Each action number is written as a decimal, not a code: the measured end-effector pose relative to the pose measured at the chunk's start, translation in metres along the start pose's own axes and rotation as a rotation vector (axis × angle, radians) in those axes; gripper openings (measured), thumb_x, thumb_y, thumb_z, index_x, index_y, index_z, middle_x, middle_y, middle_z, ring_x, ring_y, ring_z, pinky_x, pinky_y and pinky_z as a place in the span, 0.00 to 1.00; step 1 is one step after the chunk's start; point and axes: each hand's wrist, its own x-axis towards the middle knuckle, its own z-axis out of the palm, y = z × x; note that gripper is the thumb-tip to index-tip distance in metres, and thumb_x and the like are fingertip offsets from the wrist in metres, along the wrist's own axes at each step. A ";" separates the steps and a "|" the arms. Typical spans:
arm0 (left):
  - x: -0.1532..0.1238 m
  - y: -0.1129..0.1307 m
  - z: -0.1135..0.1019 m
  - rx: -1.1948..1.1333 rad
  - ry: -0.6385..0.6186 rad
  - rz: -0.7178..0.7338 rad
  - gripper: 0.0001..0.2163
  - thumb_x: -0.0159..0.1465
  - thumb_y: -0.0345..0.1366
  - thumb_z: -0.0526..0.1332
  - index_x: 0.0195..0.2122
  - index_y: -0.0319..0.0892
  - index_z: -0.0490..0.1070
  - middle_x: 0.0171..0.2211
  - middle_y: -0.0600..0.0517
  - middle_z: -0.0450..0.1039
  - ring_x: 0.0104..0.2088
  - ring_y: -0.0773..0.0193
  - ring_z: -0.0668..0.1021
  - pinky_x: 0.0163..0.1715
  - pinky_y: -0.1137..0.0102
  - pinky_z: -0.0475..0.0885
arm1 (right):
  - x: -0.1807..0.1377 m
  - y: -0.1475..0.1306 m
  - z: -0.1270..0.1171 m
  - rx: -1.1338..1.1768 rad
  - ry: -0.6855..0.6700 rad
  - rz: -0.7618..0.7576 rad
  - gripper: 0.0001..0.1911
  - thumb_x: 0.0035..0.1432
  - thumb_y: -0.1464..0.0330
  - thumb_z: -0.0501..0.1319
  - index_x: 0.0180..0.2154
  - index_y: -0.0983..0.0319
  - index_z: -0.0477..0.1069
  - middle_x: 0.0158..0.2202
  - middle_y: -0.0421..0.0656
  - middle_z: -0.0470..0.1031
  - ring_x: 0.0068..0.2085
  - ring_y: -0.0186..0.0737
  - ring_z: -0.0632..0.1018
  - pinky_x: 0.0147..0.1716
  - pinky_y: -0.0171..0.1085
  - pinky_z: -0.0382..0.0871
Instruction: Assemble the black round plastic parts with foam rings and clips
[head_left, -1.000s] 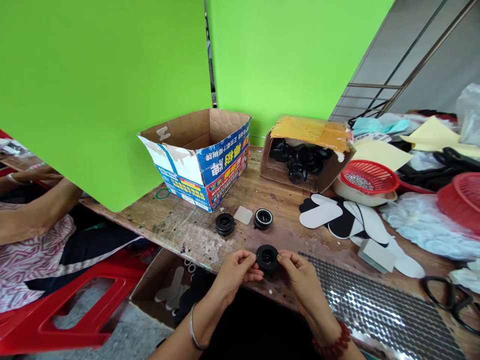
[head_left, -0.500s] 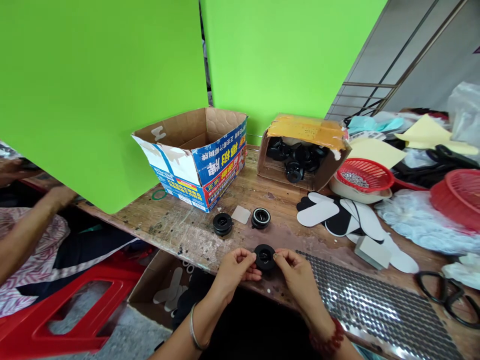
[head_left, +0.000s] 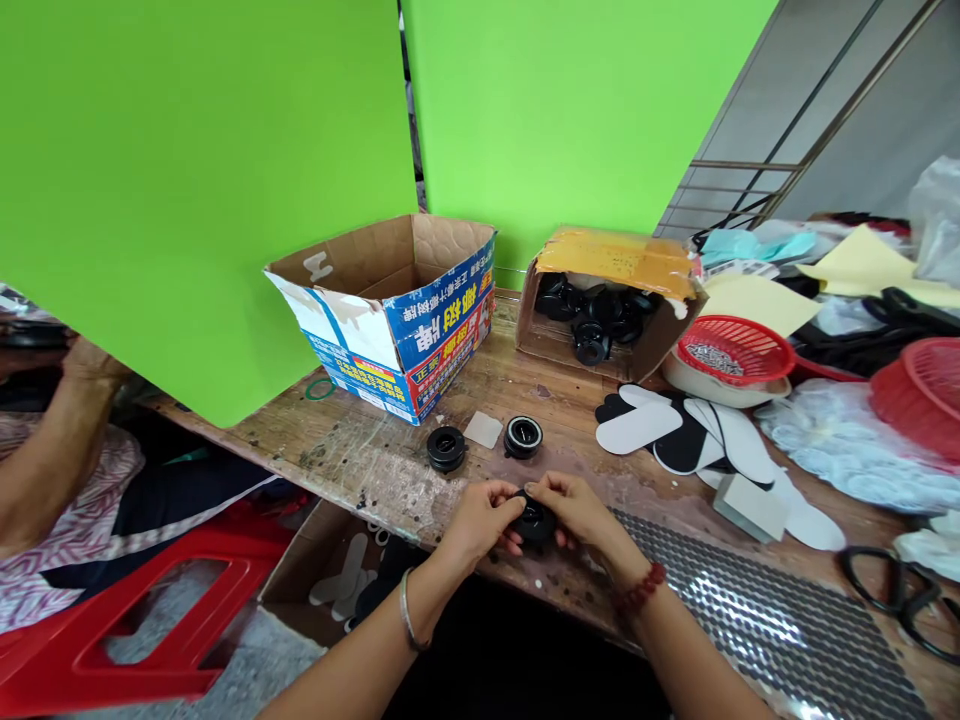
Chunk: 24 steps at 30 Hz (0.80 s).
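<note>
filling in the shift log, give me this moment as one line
left hand: holding black disc | right hand: holding same disc | on table: second black disc, silver-rimmed disc, pale square

R hand (head_left: 579,512) now over blk disc (head_left: 535,526)

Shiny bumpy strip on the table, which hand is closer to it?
Right. The right hand is just left of the shiny bumpy strip; the left hand is farther left, on the other side of the black round part both hold.
</note>
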 end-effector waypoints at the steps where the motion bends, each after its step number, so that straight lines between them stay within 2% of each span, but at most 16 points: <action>1: 0.001 -0.002 0.003 0.012 0.022 0.019 0.05 0.53 0.34 0.69 0.28 0.38 0.75 0.16 0.58 0.70 0.12 0.72 0.71 0.11 0.80 0.66 | 0.004 -0.002 0.002 -0.003 0.008 -0.015 0.23 0.40 0.47 0.64 0.22 0.58 0.61 0.12 0.31 0.63 0.09 0.28 0.60 0.07 0.28 0.48; 4: 0.000 -0.005 0.010 0.019 0.069 0.058 0.07 0.52 0.35 0.70 0.26 0.39 0.74 0.13 0.61 0.64 0.10 0.72 0.69 0.09 0.81 0.62 | 0.006 -0.006 0.007 -0.006 0.046 -0.068 0.24 0.39 0.47 0.66 0.19 0.59 0.61 0.12 0.31 0.62 0.10 0.26 0.58 0.07 0.28 0.49; 7: -0.008 0.003 0.004 0.000 0.080 0.064 0.09 0.52 0.36 0.71 0.26 0.37 0.74 0.15 0.57 0.70 0.11 0.70 0.71 0.09 0.78 0.66 | -0.006 -0.005 0.008 0.008 0.090 -0.117 0.24 0.41 0.47 0.66 0.22 0.59 0.64 0.14 0.32 0.65 0.12 0.29 0.64 0.09 0.28 0.53; 10: -0.014 0.027 -0.021 -0.026 0.159 0.113 0.09 0.54 0.35 0.70 0.33 0.35 0.76 0.23 0.52 0.77 0.13 0.71 0.73 0.11 0.77 0.69 | -0.023 0.002 -0.001 0.083 0.132 -0.152 0.25 0.45 0.44 0.64 0.27 0.59 0.65 0.17 0.33 0.68 0.16 0.32 0.70 0.13 0.29 0.59; 13: -0.010 0.057 -0.054 -0.044 0.314 0.200 0.08 0.59 0.31 0.68 0.38 0.37 0.73 0.23 0.55 0.76 0.15 0.73 0.74 0.14 0.80 0.70 | -0.034 0.015 -0.016 0.089 0.182 -0.178 0.25 0.47 0.44 0.63 0.27 0.59 0.65 0.18 0.34 0.68 0.18 0.34 0.71 0.16 0.30 0.62; 17: -0.002 0.079 -0.080 0.010 0.379 0.212 0.07 0.59 0.29 0.67 0.37 0.36 0.71 0.22 0.55 0.75 0.15 0.71 0.74 0.15 0.77 0.72 | -0.029 0.032 -0.036 -0.179 0.317 -0.303 0.20 0.56 0.49 0.57 0.28 0.60 0.67 0.18 0.36 0.69 0.19 0.37 0.72 0.18 0.32 0.63; 19: -0.002 0.077 -0.083 0.045 0.413 0.269 0.13 0.59 0.34 0.68 0.42 0.38 0.69 0.20 0.59 0.71 0.14 0.69 0.73 0.14 0.75 0.71 | -0.020 0.035 -0.050 -0.358 0.410 -0.365 0.16 0.58 0.55 0.55 0.29 0.60 0.70 0.22 0.40 0.74 0.24 0.40 0.76 0.24 0.36 0.69; 21: -0.005 0.068 -0.080 0.092 0.487 0.450 0.20 0.58 0.41 0.69 0.48 0.42 0.64 0.16 0.64 0.66 0.14 0.68 0.71 0.13 0.75 0.70 | -0.009 0.033 -0.070 -0.489 0.514 -0.387 0.11 0.58 0.62 0.57 0.33 0.61 0.73 0.32 0.47 0.79 0.35 0.46 0.80 0.37 0.41 0.73; 23: -0.012 0.052 -0.072 0.159 0.537 0.656 0.23 0.59 0.47 0.67 0.50 0.44 0.63 0.15 0.66 0.63 0.13 0.68 0.69 0.14 0.76 0.67 | 0.002 0.027 -0.092 -0.601 0.604 -0.371 0.11 0.57 0.68 0.58 0.40 0.64 0.75 0.44 0.54 0.80 0.49 0.52 0.77 0.51 0.47 0.70; 24: -0.016 0.043 -0.066 0.195 0.526 0.707 0.22 0.59 0.49 0.66 0.49 0.45 0.64 0.15 0.65 0.63 0.13 0.68 0.68 0.14 0.77 0.65 | 0.008 0.023 -0.101 -0.667 0.638 -0.354 0.13 0.57 0.70 0.59 0.44 0.65 0.75 0.50 0.57 0.77 0.55 0.55 0.74 0.56 0.50 0.66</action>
